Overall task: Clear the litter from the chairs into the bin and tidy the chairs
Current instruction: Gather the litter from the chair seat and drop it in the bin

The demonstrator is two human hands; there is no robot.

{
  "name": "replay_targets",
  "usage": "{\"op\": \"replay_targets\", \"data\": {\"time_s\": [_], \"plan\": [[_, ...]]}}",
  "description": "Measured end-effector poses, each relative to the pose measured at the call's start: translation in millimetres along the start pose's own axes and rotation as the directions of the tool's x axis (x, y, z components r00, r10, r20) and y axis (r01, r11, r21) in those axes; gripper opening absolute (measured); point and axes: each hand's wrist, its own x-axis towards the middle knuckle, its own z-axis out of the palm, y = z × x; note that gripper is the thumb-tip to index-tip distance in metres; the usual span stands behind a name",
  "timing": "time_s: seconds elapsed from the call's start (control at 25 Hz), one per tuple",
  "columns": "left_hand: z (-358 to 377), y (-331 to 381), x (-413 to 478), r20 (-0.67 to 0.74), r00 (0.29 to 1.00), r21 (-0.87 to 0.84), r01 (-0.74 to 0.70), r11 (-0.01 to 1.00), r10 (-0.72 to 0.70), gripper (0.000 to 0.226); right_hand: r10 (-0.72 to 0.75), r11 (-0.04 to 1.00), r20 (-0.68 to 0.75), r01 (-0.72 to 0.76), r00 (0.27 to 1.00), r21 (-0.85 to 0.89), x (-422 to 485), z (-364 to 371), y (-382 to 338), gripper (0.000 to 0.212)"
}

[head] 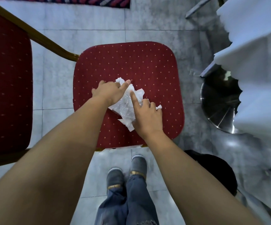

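Lying crumpled on red chair seat: white tissue (clear plastic atop).

Both arms were bare all the way up, no sleeves, no watch or rings on the left hand or the right hand as far as I could see. Below the red chair seat the legs were in faded blue jeans, kinda frayed near the lower edge of the shot. Just below the seat's front edge were grey slip-on shoes, each with a yellowish-gold band showing across the ankle opening.
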Motion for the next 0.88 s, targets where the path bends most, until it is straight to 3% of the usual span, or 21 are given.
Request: {"op": "replay_targets", "data": {"time_s": [0.28, 0.52, 0.72, 0.88], "plan": [[21.7, 18.9, -33.5, -0.099, 0.992, -0.11, -0.093, 0.99, 0.082, 0.08, 0.046, 0.999, -0.055, -0.047, 0.997, -0.014, -39.5, -4.5, 23.5, 0.098], [43.7, 82.8, -84.6, -0.073, 0.963, -0.064, -0.263, 0.963, 0.259, 0.079, 0.218, 0.973, -0.071, -0.211, 0.973, 0.097, -110.3, -16.9, 70.3, 0.099], [102.9, 164.0, -150.1, 0.053, 0.902, 0.052, -0.43, 0.901, 0.428, 0.079, 0.39, 0.917, -0.034, -0.386, 0.92, 0.099, -207.4, -1.6, 141.1, 0.1], [183.3, 207.0, -201.4, 0.228, 0.855, 0.122, -0.499, 0.858, 0.465, 0.073, 0.457, 0.888, 0.007, -0.456, 0.89, 0.051, -293.4, 39.3, 191.2, 0.096]]}}
